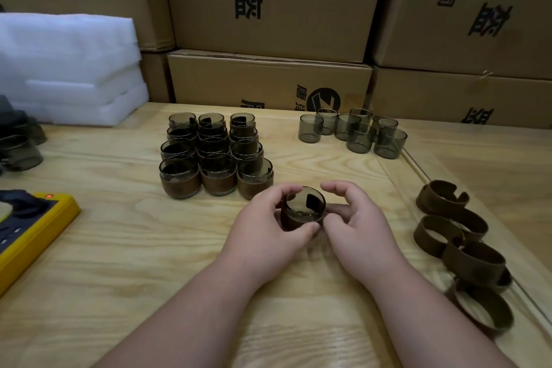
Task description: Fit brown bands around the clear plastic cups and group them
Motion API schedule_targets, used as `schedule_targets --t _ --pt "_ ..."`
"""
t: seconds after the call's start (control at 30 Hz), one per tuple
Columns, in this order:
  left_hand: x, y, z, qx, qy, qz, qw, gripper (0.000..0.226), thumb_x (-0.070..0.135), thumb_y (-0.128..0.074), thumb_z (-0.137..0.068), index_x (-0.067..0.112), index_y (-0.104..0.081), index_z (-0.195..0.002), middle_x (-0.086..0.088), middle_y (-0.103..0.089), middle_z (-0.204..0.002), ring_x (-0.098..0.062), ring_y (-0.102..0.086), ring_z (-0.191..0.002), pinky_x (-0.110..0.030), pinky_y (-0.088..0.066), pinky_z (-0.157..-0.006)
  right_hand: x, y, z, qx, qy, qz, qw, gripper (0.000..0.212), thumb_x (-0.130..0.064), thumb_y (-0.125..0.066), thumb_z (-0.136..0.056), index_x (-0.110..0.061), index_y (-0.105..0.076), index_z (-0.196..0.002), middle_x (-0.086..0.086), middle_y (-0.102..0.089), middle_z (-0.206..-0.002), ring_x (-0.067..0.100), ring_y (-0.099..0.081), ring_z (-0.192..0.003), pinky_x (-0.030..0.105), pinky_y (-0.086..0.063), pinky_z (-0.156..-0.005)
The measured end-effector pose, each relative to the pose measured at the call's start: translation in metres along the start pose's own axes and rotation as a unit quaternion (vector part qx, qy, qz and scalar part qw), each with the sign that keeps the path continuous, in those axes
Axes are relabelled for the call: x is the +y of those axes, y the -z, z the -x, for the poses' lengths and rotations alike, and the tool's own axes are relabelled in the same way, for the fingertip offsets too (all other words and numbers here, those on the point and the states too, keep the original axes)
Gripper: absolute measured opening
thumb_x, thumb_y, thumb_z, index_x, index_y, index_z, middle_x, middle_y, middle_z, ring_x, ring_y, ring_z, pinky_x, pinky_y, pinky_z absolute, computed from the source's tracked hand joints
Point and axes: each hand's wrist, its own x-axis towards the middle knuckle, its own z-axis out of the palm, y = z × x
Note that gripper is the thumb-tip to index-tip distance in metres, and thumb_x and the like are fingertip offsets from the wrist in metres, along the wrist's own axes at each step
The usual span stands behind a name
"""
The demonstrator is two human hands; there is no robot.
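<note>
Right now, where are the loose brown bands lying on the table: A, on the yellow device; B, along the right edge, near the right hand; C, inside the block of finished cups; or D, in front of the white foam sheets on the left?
B: the loose brown bands lie in a row down the right side of the table, beyond the right hand.

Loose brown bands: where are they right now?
Head view: the loose brown bands lie along the table's right edge, right of the right hand, nearer than the bare cups.
</note>
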Motion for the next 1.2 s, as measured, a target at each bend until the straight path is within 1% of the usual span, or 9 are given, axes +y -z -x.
schedule_targets --t 0.07,0.13,0.27,0.37,0.43,0.57,0.83,0.97,1.2 --pt "-0.001 0.005 0.006 0.001 0.009 -0.03 1.0 0.06 0.038 -0.089 -0.073 0.047 -0.059 -0.124 0.022 -0.063 -0.124 0.009 -0.062 -0.109 -0.016 -0.05 -0.097 0.0 0.002 0.0 0.013 -0.009 0.025 1.0 0.046 -0.003 -0.054 -0.088 -0.045 -0.062 -0.106 -0.008 -0.077 -0.101 -0.003 -0.065 -0.063 0.011 -0.043 -0.053" --pt "-0.002 0.012 0.012 0.01 0.016 -0.052 0.998 0.061 0.044 -0.087 -0.073 0.049 -0.057 -0.125 0.024 -0.062 -0.125 0.008 -0.061 -0.11 -0.016 -0.049 -0.096 0.001 0.002 -0.001 0.023 -0.01 0.049 0.999 0.039 -0.004 -0.054 -0.089 -0.04 -0.064 -0.103 -0.008 -0.072 -0.108 -0.004 -0.062 -0.068 0.011 -0.042 -0.054" --pt "-0.007 0.035 0.028 0.041 0.04 -0.085 0.995 0.055 0.047 -0.086 -0.071 0.059 -0.052 -0.112 0.033 -0.062 -0.113 0.014 -0.06 -0.102 -0.003 -0.042 -0.082 0.0 0.001 -0.001 0.026 -0.006 0.069 0.997 0.037 -0.006 -0.054 -0.091 -0.04 -0.065 -0.098 -0.01 -0.067 -0.109 -0.008 -0.058 -0.061 0.011 -0.041 -0.05" --pt "-0.016 0.062 0.04 0.083 0.061 -0.096 0.99 0.055 0.044 -0.089 -0.071 0.064 -0.051 -0.106 0.04 -0.062 -0.107 0.019 -0.059 -0.097 -0.003 -0.045 -0.073 0.001 0.003 -0.004 0.021 -0.02 0.078 0.997 0.032 -0.01 -0.055 -0.092 -0.039 -0.066 -0.099 -0.009 -0.069 -0.104 -0.003 -0.056 -0.053 0.015 -0.043 -0.049" --pt "-0.022 0.079 0.042 0.127 0.086 -0.104 0.983 0.056 0.044 -0.089 -0.071 0.059 -0.052 -0.111 0.036 -0.062 -0.107 0.014 -0.062 -0.097 -0.009 -0.048 -0.078 0.002 0.004 -0.005 0.014 -0.029 0.089 0.995 0.029 -0.013 -0.055 -0.092 -0.039 -0.066 -0.1 -0.009 -0.069 -0.102 -0.001 -0.056 -0.051 0.02 -0.044 -0.052" --pt "-0.033 0.097 0.036 0.212 0.126 -0.097 0.964 0.056 0.032 -0.086 -0.078 0.045 -0.053 -0.122 0.026 -0.064 -0.116 -0.007 -0.067 -0.11 -0.038 -0.055 -0.098 0.003 0.003 -0.006 0.011 -0.031 0.09 0.995 0.028 -0.015 -0.054 -0.092 -0.039 -0.066 -0.099 -0.008 -0.068 -0.102 0.0 -0.055 -0.048 0.018 -0.043 -0.047" --pt "-0.042 0.098 0.03 0.271 0.132 -0.102 0.948 0.061 0.024 -0.083 -0.082 0.049 -0.045 -0.121 0.024 -0.056 -0.117 -0.001 -0.058 -0.106 -0.027 -0.046 -0.086 0.004 0.005 -0.007 0.001 -0.024 0.081 0.996 0.025 -0.015 -0.056 -0.093 -0.036 -0.066 -0.099 -0.008 -0.069 -0.097 -0.003 -0.056 -0.05 0.013 -0.041 -0.044" --pt "-0.043 0.098 0.029 0.284 0.132 -0.108 0.944 0.064 0.02 -0.083 -0.082 0.036 -0.05 -0.134 0.021 -0.054 -0.119 -0.004 -0.058 -0.104 -0.029 -0.045 -0.086 0.004 0.003 -0.007 0.0 -0.023 0.089 0.996 0.021 -0.019 -0.058 -0.094 -0.038 -0.066 -0.099 -0.01 -0.067 -0.093 -0.007 -0.058 -0.057 0.009 -0.039 -0.048" --pt "-0.039 0.097 0.027 0.291 0.136 -0.099 0.942 0.064 0.022 -0.083 -0.084 0.032 -0.051 -0.138 0.01 -0.059 -0.137 -0.009 -0.059 -0.108 -0.033 -0.047 -0.089 0.003 0.003 -0.005 -0.001 -0.021 0.102 0.995 0.02 -0.022 -0.058 -0.093 -0.04 -0.067 -0.096 -0.012 -0.067 -0.088 -0.008 -0.058 -0.062 0.01 -0.038 -0.054"
